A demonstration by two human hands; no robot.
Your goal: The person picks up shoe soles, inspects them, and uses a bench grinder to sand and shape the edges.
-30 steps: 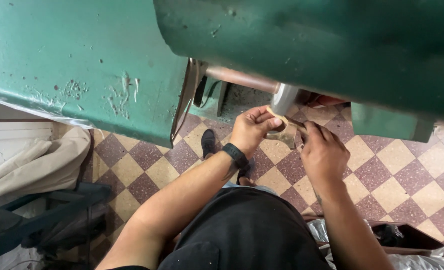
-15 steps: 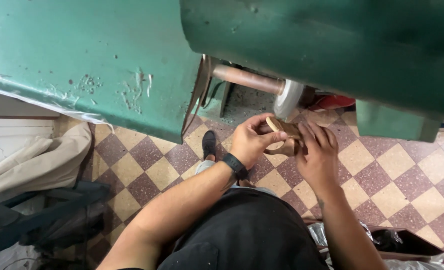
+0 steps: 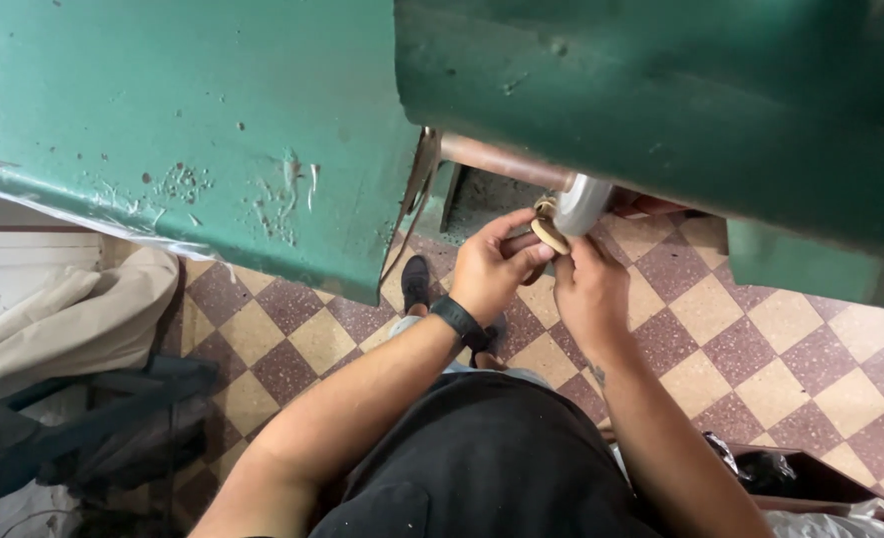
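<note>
- The left hand, with a black band at its wrist, is closed in a pinch on a small tan, curved strip of leather-like material, thumb and fingers pressed to it.
- The right hand is curled up against the same strip from the other side, fingertips touching it; how firmly it grips cannot be told.
- The strip sits just below the rounded grey metal end of a brownish horizontal shaft, touching or almost touching it.
- The shaft runs out from between the two halves of a large green-painted metal machine body, whose paint is chipped and scratched near its lower edge.
- A thin bent metal blade hangs at the edge of the left half, beside the shaft.
- Below the hands is a tiled floor in a checker of cream and speckled maroon squares.
- A black shoe rests on the tiles under the left forearm.
- A pale cloth lies heaped at the left, with dark blurred fabric beneath it.
- A crumpled black plastic bag sits at the lower right beside the right forearm.
</note>
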